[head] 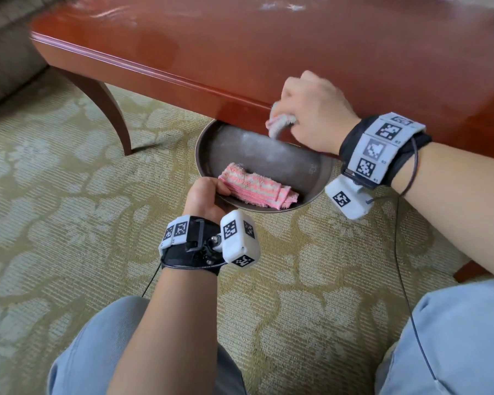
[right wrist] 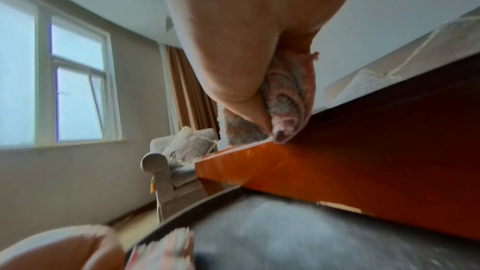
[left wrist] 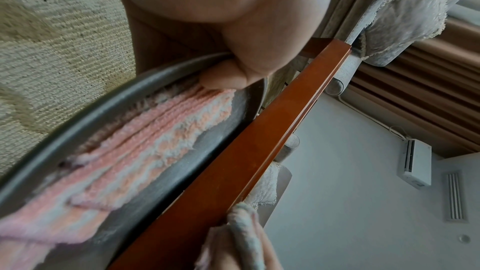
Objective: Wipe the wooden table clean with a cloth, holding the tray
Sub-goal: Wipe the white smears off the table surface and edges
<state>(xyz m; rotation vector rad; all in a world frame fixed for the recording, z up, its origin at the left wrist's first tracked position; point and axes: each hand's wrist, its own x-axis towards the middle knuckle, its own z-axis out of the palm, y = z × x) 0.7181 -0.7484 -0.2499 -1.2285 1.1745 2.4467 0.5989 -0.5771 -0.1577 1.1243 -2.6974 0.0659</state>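
2 hands: left hand (head: 204, 196), right hand (head: 314, 109). 2 cloths: pink striped cloth (head: 257, 189) in tray, bunched cloth (head: 280, 124) at desk edge. 1 tray (head: 268, 155). 1 desk (head: 268, 47). 1 sofa (head: 3, 52).

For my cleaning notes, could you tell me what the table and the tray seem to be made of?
Table: reddish-brown wood under a glossy lacquer, which reflects light. Tray: probably dull grey metal, matte and slightly scuffed, though coated plastic cannot be ruled out.

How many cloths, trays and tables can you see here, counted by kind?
Cloths: 2, one bunched in the right hand at, one folded pink in the tray
Trays: 1, gripped by the left hand
Tables: 1
Total: 4
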